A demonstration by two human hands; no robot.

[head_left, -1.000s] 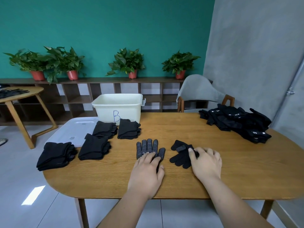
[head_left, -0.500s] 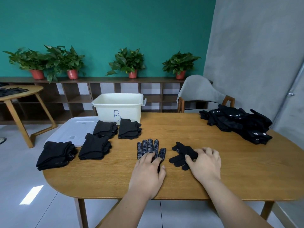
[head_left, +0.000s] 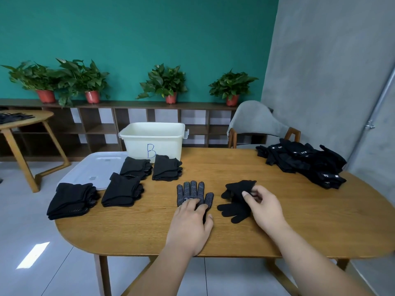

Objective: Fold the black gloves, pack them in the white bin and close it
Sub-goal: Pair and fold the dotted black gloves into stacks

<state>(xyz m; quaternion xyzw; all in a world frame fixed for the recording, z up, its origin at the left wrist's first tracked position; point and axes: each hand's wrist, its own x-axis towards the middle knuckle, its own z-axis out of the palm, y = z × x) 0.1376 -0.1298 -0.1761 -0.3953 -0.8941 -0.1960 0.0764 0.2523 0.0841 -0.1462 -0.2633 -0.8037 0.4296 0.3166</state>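
Pressing left hand (head_left: 190,223): fingers straight, flat on the dotted glove (head_left: 193,192), hiding its cuff.
Dotted glove: flat on the table (head_left: 277,236), grip dots up, fingers pointing away toward the white bin (head_left: 152,144); long axis runs near to far.
Pinching right hand (head_left: 265,207): thumb and fingers grip the second glove (head_left: 234,207).
Second glove: crumpled, fingers aimed left and toward the person; cuff hard to make out.
White bin: uncovered, at the far edge, marked B; contents out of sight.
Left of bin: lid (head_left: 94,169) lying flat, folded glove stacks (head_left: 123,190) overlapping its near edge.
Far right: unfolded glove pile (head_left: 303,162).
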